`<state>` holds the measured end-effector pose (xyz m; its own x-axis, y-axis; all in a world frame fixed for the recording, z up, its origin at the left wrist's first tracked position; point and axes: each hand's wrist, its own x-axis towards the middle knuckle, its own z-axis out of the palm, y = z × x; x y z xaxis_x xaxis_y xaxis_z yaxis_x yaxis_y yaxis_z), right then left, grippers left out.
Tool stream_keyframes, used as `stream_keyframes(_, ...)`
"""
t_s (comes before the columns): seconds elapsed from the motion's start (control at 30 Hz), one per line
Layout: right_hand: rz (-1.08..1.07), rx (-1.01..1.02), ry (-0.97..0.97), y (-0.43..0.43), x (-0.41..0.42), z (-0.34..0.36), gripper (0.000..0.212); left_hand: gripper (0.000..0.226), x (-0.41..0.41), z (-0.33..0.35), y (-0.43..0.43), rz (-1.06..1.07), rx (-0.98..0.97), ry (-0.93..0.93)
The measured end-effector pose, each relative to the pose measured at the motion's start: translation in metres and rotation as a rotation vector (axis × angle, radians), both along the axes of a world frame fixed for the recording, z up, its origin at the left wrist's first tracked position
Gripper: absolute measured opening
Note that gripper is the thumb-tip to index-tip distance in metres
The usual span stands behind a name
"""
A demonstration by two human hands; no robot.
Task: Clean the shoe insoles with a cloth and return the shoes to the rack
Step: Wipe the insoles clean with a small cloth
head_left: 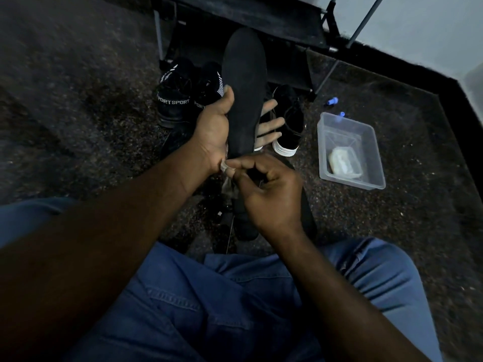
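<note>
A long black insole stands upright in my left hand, thumb on its left edge and fingers showing behind its right edge. My right hand is closed just below the insole's heel, pinching a small grey cloth that hangs down between both hands. Another dark insole or shoe part lies under my right hand, mostly hidden. A pair of black shoes lettered SPORT stands on the floor behind, and a black shoe with a white sole sits to the right.
The black shoe rack with metal legs stands at the top centre. A clear plastic tub holding a pale bar sits on the dark carpet at the right, with small blue items behind it. My legs in blue jeans fill the foreground.
</note>
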<state>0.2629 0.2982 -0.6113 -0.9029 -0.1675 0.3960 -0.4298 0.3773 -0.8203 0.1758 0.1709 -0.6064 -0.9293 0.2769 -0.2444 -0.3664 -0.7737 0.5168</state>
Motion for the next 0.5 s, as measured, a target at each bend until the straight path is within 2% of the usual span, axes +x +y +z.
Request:
stream_keyframes(0.2, -0.146, -0.066, -0.127, 0.0, -0.012, -0.005, 0.013, 0.063, 0.013, 0.006, 0.005, -0.02, -0.128, -0.05)
stream_keyframes(0.3, -0.179, -0.184, -0.221, 0.004, -0.02, 0.006, 0.012, 0.062, 0.013, 0.006, 0.009, -0.03, -0.233, -0.037)
stream_keyframes(0.43, -0.25, -0.299, -0.213, 0.016, -0.039, 0.019, 0.007, 0.079, 0.01, 0.006, 0.008, -0.017, -0.238, -0.019)
stream_keyframes(0.5, -0.291, -0.216, -0.167, 0.02, -0.053, 0.024, 0.006, 0.086, 0.008, 0.004, 0.008, -0.014, -0.217, 0.005)
